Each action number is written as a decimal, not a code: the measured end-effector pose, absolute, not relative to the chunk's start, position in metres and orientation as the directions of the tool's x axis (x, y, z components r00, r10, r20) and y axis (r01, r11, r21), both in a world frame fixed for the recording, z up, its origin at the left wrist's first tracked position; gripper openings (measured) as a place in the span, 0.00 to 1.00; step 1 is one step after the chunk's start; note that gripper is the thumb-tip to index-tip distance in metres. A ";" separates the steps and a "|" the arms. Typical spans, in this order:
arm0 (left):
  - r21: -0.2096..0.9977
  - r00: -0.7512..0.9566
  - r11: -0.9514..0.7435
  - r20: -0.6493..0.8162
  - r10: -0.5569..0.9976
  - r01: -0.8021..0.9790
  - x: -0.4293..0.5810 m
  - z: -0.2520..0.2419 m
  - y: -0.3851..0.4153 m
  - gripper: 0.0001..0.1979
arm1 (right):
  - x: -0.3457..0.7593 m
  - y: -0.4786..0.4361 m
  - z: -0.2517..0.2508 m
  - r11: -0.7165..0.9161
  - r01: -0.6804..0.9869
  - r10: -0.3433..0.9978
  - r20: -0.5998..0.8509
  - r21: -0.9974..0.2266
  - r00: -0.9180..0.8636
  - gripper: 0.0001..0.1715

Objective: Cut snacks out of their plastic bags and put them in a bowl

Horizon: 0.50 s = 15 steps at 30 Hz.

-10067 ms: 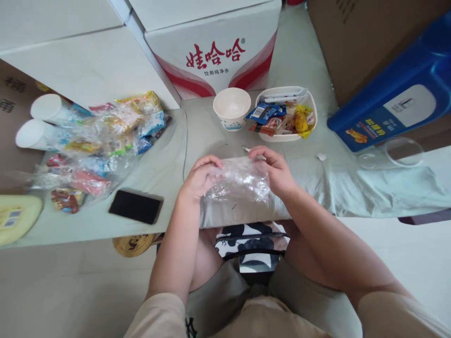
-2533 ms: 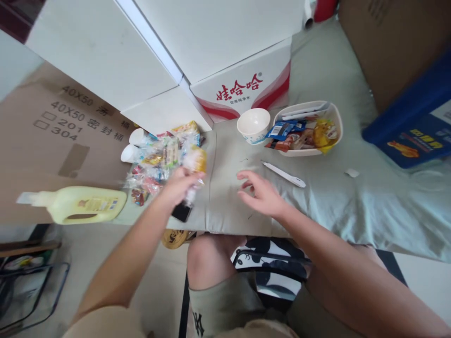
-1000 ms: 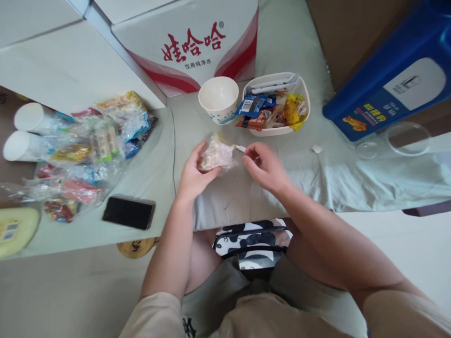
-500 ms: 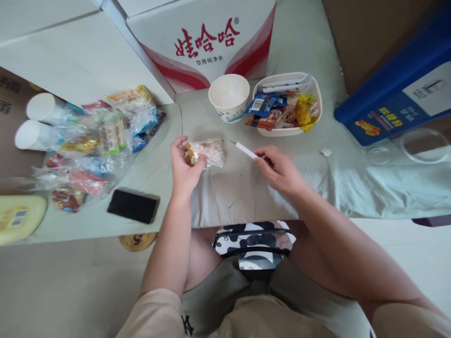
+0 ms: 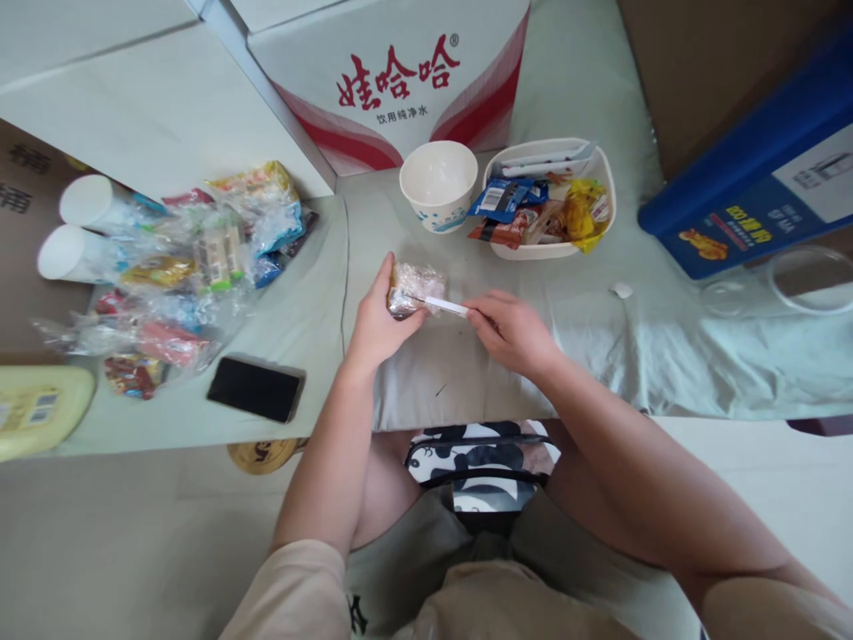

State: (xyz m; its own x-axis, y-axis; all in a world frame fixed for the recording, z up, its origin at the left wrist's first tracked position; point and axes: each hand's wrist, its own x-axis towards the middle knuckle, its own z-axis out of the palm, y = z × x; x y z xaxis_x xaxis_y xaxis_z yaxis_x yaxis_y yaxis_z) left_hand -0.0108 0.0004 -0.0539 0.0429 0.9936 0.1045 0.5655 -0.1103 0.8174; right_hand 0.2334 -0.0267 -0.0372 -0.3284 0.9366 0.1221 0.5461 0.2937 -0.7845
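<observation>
My left hand [image 5: 378,322] grips a small clear snack packet [image 5: 414,287] with pale pieces inside, holding it just above the grey-green tablecloth [image 5: 466,373]. My right hand [image 5: 512,329] is closed around a thin white knife-like tool [image 5: 441,305], whose tip lies against the packet. Both hands meet at the middle of the table, in front of a white paper cup [image 5: 438,185] and a white tray [image 5: 603,169] of wrapped snacks.
A heap of bagged snacks [image 5: 193,258] and two white cups [image 5: 80,231] lie at the left, with a black phone [image 5: 257,389] and a yellow bottle [image 5: 36,411] nearer me. White cartons [image 5: 393,71] stand behind; a blue box [image 5: 753,178] and a clear lid [image 5: 806,280] sit at the right.
My left hand fetched a snack packet from the left pile and brought it to the middle. My right hand picked up the white tool from the cloth and set its tip against the packet.
</observation>
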 end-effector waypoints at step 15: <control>0.948 0.201 -0.072 0.009 0.980 0.310 -0.020 -0.064 0.002 0.52 | 0.262 -0.019 -0.042 0.157 0.857 0.987 0.095 -0.490 -0.126 0.19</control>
State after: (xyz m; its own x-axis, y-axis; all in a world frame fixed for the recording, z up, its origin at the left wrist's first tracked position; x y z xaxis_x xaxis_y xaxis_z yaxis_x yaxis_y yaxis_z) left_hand -0.0204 0.0021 -0.0635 0.2007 0.9796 0.0088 0.3100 -0.0721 0.9480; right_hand 0.2615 -0.0192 -0.0419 -0.1257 0.9875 0.0954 0.8574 0.1565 -0.4903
